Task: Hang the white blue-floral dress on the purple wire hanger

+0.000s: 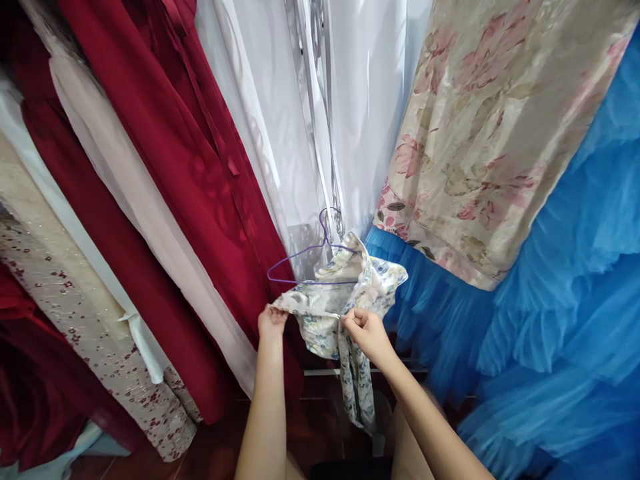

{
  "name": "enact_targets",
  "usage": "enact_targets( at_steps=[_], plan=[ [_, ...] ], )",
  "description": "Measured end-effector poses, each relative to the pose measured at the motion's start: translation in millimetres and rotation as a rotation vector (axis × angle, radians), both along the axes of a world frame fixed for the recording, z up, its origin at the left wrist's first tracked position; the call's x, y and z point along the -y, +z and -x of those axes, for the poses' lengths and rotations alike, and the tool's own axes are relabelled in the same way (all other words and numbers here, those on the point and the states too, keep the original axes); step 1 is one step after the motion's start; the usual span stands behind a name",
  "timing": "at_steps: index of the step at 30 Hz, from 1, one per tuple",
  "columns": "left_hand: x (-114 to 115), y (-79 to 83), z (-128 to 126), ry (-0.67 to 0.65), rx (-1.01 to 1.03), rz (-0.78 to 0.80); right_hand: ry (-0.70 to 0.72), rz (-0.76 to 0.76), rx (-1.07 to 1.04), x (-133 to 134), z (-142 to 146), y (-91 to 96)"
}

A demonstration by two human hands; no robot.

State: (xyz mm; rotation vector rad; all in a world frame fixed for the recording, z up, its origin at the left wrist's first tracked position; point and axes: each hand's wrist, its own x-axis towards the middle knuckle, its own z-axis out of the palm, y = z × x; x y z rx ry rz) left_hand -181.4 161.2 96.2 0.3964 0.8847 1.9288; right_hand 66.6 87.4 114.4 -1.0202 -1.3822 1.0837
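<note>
As the red dress (200,200) hangs at left, the left hand (273,321) pinches a corner of the garment (320,337), apparently for a taut edge; the hanger (315,283) seems to bear the garment's right part; here the right hand (364,331), closed on that edge, probably steadies it.

Long red garment (180,180), white fabric (373,100), pink-flowered garment (465,147), blue ruffled tulle (565,333)

Mid-frame, we see a purple hanger (310,283) bearing a floral garment (371,288) toward frame right; below, dark-red floor (316,430).
</note>
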Motion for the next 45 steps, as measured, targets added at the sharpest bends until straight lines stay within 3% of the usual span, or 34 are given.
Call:
enact_targets(
  at_steps=[3, 5, 8, 10, 12, 15, 18, 21, 24, 27, 30, 32, 35, 38, 41, 45],
  plan=[
    [18, -34.4, -25, -0.078, 0.097, 0.17, -0.12, 0.093, -0.124, 6, -17, -31.1],
    [31, -44.1, -43, -0.153, 0.158, 0.189, -0.28, 0.137, -0.201, 15, -35, -60.0],
    [54, -37.0, -72, -0.293, 0.129, 0.058, -0.47, 0.184, -0.21, 32, -62, -96.6],
    [73, -22.6, -95, -0.401, 0.012, -0.062, -0.515, 0.172, -0.213, 42, -73, -104.2],
    [92, -6.6, -118, -0.528, -0.154, -0.131, -0.484, 0.11, -0.234, 47, -78, -95.4],
    [114, 10.6, -147, -0.642, -0.484, -0.181, -0.138, 0.051, -0.156, 50, -73, -64.8],
    [120, 15.5, -157, -0.526, -0.774, -0.2, 0.283, 0.144, -0.052, 55, -59, -38.3],
    [122, 8.3, -147, -0.451, -0.863, -0.162, 0.465, 0.264, -0.051, 62, -48, -28.4],
    [136, -12.9, -129, -0.661, -0.898, -0.091, 0.452, 0.337, -0.122, 68, -52, -28.3],
    [158, -45.5, -113, -0.904, -1.049, 0.068, 0.393, 0.34, -0.064, 66, -79, -28.9],
    [170, -71.5, -95, -0.919, -1.272, 0.157, 0.066, 0.293, 0.053, 49, -125, -25.8],
    [169, -74.3, -83, -0.843, -1.378, 0.169, -0.154, 0.199, 0.04, 24, -159, -18.2],
    [161, -53.2, -72, -0.672, -1.42, 0.112, -0.118, 0.092, -0.005, -29, -198, 6.8],
    [155, -15.6, -76, -0.551, -1.404, -0.03, -0.146, 0.014, -0.02, -87, -203, 43.3],
    [154, 17.3, -88, -0.468, -1.354, -0.138, -0.124, -0.039, -0.035, -129, -176, 74.1],
    [154, 34.9, -83, -0.431, -1.246, -0.153, 0.189, 0.111, -0.026, -148, -126, 86.6]
  ],
)
